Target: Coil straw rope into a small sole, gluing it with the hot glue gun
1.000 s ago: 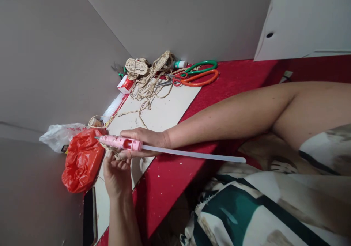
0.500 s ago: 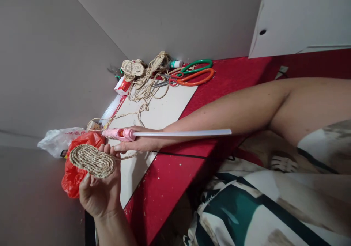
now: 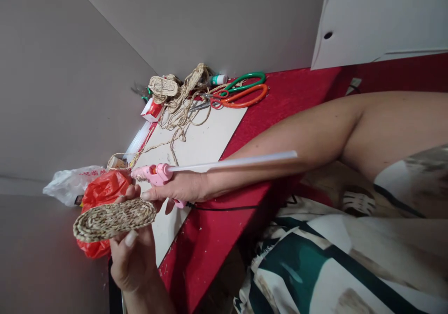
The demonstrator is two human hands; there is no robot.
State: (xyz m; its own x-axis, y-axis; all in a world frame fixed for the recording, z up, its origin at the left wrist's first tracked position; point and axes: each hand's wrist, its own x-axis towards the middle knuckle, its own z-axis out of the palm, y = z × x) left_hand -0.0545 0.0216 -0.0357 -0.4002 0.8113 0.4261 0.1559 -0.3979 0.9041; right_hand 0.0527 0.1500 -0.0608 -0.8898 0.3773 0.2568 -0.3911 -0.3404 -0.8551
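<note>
My left hand (image 3: 135, 262) is wrapped round an oval woven straw sole (image 3: 114, 220), its thumb pressing against the edge and its fingers behind. The sole is coiled from braided straw cord and is tilted, showing its broad face at a slant. My right hand (image 3: 182, 188) grips a pink hot glue gun (image 3: 157, 174) just beside the sole. A long translucent glue stick (image 3: 234, 161) juts from the gun's back end, over my right forearm. The gun's nozzle tip is hard to make out against the red bag.
Behind my hands lie a red plastic bag (image 3: 105, 190) and a white plastic bag (image 3: 70, 185). A white board (image 3: 206, 141) rests on the red table (image 3: 210, 244). Straw cord (image 3: 182, 113), another woven sole (image 3: 164, 87) and scissors (image 3: 241, 100) lie along the wall. A black cord (image 3: 224, 208) trails nearby.
The sole has been turned in my left hand and now slants more to the camera, reaching farther left. My right hand has tilted the glue gun, so its stick's rear end has risen in view.
</note>
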